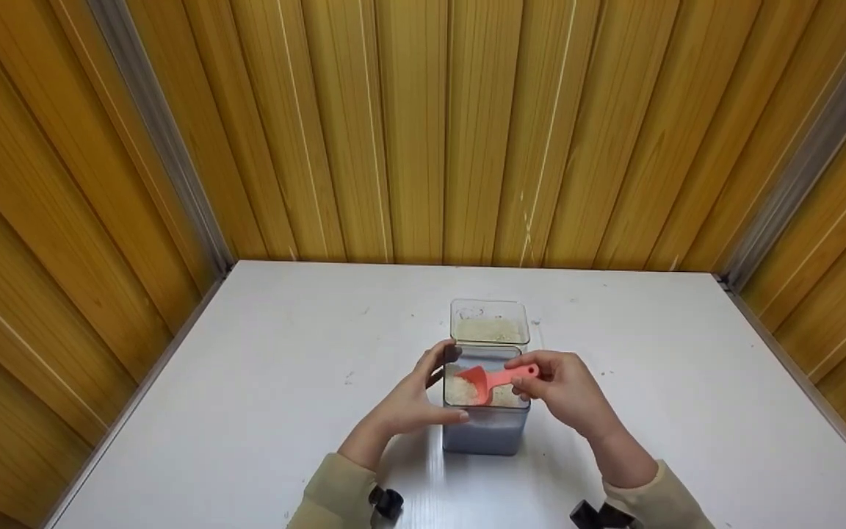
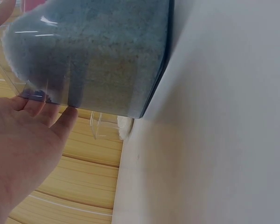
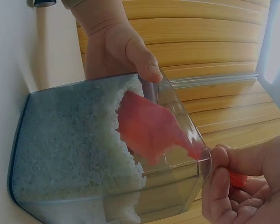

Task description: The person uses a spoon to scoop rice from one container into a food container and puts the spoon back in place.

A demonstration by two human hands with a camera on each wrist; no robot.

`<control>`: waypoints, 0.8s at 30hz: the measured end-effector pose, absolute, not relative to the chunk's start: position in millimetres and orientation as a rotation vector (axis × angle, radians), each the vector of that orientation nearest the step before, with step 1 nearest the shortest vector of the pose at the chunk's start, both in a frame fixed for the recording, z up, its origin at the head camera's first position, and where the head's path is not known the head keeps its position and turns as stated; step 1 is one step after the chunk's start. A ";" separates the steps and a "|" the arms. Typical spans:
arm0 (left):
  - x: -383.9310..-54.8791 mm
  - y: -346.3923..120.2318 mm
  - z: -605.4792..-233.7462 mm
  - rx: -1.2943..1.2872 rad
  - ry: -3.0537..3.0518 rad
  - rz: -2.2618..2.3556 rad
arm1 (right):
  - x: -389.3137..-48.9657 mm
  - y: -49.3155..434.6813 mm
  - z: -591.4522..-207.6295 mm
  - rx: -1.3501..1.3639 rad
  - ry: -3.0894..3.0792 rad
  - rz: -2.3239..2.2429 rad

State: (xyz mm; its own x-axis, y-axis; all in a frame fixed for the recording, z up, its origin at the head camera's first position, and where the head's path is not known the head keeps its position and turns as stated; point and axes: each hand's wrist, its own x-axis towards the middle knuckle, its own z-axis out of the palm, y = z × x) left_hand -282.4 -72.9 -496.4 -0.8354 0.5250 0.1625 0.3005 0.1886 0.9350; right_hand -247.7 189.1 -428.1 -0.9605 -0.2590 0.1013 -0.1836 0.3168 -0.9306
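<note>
A tall clear blue-tinted container, filled well up with pale rice-like grains, stands upright on the table. My left hand holds it from the left, thumb at the near rim and fingers round the far side; in the left wrist view, fingertips touch its wall. A coral-red scoop is inside the container's mouth, its bowl at the grains. My right hand pinches the scoop's handle at the right rim. In the right wrist view the scoop's bowl shows through the clear wall, partly sunk in the grains.
Right behind the container stands a second clear container with a low layer of pale grains. Both are on a white table. Wood-patterned panels enclose the table at the back and on both sides.
</note>
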 end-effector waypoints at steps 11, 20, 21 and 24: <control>-282.1 -73.2 -496.5 0.818 2.236 1.735 | -258.1 197.9 -431.3 -0.366 2.379 -1.821; -281.5 -73.1 -495.8 0.796 2.228 1.731 | -263.9 206.2 -433.7 -0.361 2.354 -1.833; -281.4 -73.0 -495.8 0.790 2.229 1.730 | -265.2 207.8 -434.5 -0.358 2.346 -1.832; -281.5 -72.6 -496.1 0.781 2.225 1.733 | -269.9 212.7 -437.8 -0.345 2.303 -1.840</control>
